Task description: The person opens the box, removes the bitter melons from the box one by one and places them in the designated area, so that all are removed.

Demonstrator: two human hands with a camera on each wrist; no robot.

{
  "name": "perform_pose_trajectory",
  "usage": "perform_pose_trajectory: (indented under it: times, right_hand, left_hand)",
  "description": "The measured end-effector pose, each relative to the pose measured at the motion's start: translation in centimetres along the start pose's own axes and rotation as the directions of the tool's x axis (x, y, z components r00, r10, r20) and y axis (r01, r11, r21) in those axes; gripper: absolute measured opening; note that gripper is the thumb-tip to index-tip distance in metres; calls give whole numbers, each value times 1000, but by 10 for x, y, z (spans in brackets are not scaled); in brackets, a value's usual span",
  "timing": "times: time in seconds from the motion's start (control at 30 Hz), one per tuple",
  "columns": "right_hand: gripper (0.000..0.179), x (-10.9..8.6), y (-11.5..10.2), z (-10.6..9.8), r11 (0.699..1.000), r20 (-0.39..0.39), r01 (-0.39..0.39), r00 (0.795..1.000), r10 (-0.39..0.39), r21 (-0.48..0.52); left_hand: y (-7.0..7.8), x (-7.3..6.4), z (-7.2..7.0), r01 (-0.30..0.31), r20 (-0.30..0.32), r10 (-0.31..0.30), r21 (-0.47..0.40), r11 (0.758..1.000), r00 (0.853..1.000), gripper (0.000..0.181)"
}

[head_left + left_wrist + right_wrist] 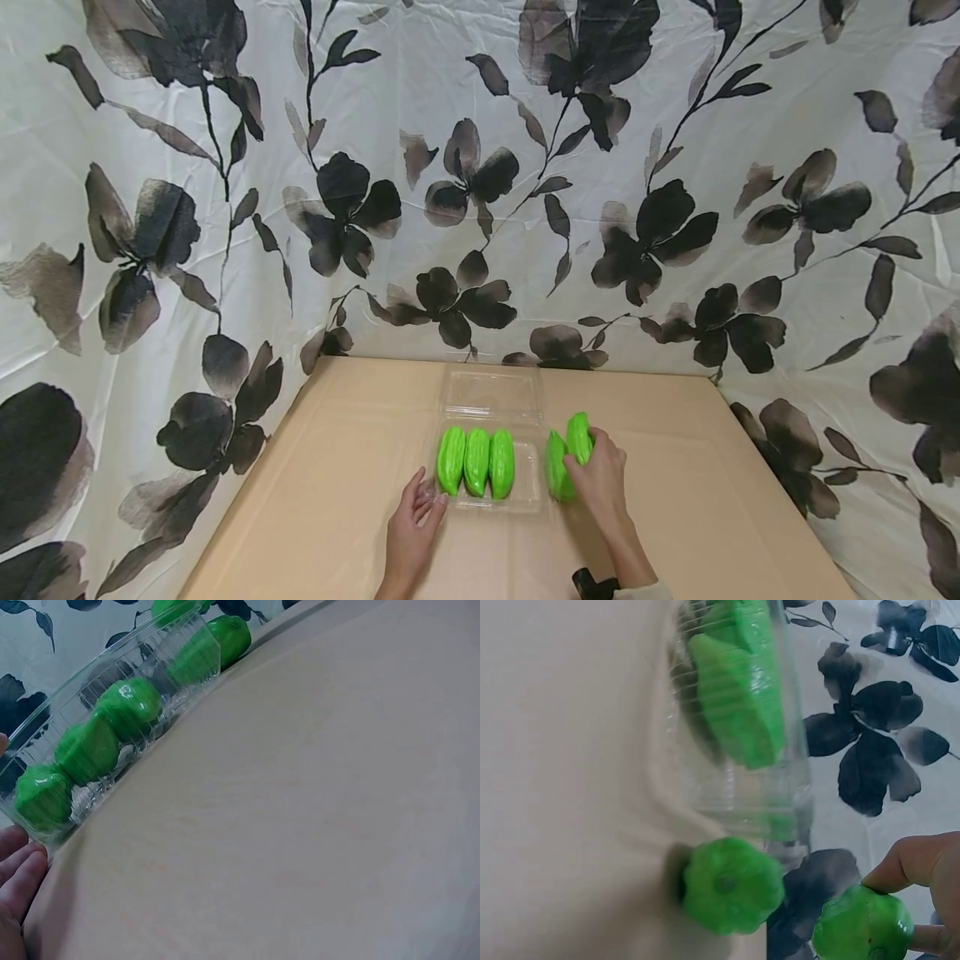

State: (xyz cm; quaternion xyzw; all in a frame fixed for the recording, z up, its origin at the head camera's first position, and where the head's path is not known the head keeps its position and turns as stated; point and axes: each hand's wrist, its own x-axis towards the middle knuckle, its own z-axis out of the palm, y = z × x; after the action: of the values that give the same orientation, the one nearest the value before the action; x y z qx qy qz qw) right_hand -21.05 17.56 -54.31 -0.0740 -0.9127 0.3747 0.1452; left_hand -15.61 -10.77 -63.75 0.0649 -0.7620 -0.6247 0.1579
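In the head view, three bright green ridged gourds point(477, 462) lie side by side in a clear plastic clamshell container point(529, 483) with its lid point(491, 393) folded back. My left hand point(411, 529) holds the container's near left corner, thumb at the front and fingers along the side. To the container's right, my right hand point(603, 479) pinches another green gourd point(579, 437) between thumb and fingers. A further green gourd point(557, 467) rests on the table just left of it; in the right wrist view this resting gourd point(733, 886) shows end-on, apart from the held gourd point(864, 926).
The table point(337, 433) has a light tan covering. Behind it and at both sides hangs a white cloth point(435, 67) with dark flowers. A black strap-like piece point(594, 585) sits at my right wrist, by a pale sleeve point(645, 592).
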Motion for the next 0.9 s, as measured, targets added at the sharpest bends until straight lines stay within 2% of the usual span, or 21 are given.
perform_pose_trajectory:
  times: [0.23,0.5,0.9]
  right_hand:
    - [65,-1,15,1,999,8,-39,999,39,1]
    - [63,2,34,4,999,8,-50,999,50,-19]
    - [63,0,51,9,998,86,-64,994,66,-26]
  left_hand:
    - [0,0,-1,-20,17,20,1,1000,1000,63]
    - [-1,0,-1,-42,16,43,-25,999,999,63]
    - [-3,-1,1,-22,7,22,-6,1000,1000,63]
